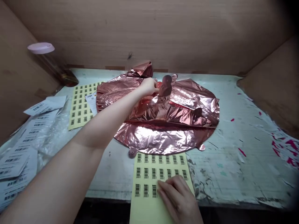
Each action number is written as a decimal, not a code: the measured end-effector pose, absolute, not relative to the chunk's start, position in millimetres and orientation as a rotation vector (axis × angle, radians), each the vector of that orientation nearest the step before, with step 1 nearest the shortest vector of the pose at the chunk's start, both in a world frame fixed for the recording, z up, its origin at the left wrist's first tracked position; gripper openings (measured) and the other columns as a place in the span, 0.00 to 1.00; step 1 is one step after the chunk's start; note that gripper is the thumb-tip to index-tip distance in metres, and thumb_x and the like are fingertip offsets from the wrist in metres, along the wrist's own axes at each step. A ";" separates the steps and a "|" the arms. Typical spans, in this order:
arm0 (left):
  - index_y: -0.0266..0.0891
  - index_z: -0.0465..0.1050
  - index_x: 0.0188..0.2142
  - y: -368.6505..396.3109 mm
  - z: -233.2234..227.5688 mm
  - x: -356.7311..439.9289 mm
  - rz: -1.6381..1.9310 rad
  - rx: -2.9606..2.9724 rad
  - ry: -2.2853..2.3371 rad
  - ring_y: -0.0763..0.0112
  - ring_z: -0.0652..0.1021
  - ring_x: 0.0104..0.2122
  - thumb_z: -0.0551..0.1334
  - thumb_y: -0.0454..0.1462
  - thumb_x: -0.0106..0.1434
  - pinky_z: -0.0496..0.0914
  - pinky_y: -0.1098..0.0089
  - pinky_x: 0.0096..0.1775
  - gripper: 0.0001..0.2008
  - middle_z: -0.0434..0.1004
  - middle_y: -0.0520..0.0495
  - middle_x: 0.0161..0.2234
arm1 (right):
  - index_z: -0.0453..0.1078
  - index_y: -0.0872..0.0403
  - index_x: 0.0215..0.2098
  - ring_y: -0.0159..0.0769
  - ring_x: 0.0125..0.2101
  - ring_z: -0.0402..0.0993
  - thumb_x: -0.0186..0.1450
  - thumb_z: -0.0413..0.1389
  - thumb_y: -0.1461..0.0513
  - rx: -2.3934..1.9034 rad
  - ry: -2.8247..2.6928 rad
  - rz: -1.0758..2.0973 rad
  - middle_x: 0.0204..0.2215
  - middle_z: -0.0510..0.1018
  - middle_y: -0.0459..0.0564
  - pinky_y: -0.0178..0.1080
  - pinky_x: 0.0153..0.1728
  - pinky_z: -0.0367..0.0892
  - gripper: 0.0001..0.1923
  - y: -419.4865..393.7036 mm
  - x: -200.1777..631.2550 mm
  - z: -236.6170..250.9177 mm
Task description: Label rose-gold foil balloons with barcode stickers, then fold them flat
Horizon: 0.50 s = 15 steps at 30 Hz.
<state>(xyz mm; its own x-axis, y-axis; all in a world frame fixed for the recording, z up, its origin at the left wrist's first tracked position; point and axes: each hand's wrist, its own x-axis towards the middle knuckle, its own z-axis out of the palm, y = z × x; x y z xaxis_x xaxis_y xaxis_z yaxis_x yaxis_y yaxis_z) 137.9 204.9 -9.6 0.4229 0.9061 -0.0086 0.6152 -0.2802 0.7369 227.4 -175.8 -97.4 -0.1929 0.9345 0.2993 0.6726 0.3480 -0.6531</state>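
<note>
Pink metallic foil balloons (151, 140), flat and crumpled, lie piled in the middle of the table. My left hand (149, 86) reaches across to the far part of the pile, its fingers closed on the foil beside a dark shiny tab (166, 83). Some red film shows by the fingertips. Close to me is a yellow sheet of barcode stickers (146, 172), its upper edge at the balloons' near rim. My right hand (178, 197) rests over this sheet, thumb and fingertips pinched at the right edge of a barcode sticker (154, 190) in the lowest row.
A second yellow sticker sheet (79, 107) lies at the left, partly under a small white tag (91, 101). Printed white label strips (30, 137) and clear plastic (52, 133) cover the left side. A lidded clear bottle (52, 63) stands behind. Cardboard walls (154, 34) enclose the table; pink scraps (291, 144) lie right.
</note>
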 end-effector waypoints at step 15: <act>0.37 0.79 0.28 91.9 1.4 94.8 -0.095 1.812 0.775 0.64 0.80 0.30 0.75 0.35 0.47 0.73 0.66 0.34 0.09 0.81 0.46 0.28 | 0.72 0.54 0.49 0.53 0.50 0.69 0.67 0.55 0.68 -1.415 -1.984 -0.112 0.46 0.74 0.61 0.57 0.47 0.72 0.13 -108.2 227.6 -62.4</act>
<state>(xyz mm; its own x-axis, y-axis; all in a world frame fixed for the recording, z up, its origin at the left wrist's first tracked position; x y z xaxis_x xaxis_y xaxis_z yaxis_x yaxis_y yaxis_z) 94.8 91.9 1.4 0.7820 0.4580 -0.4227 0.5462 -0.1769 0.8188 227.6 -108.2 -62.4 -0.1706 0.8022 0.5722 0.8616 0.4032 -0.3084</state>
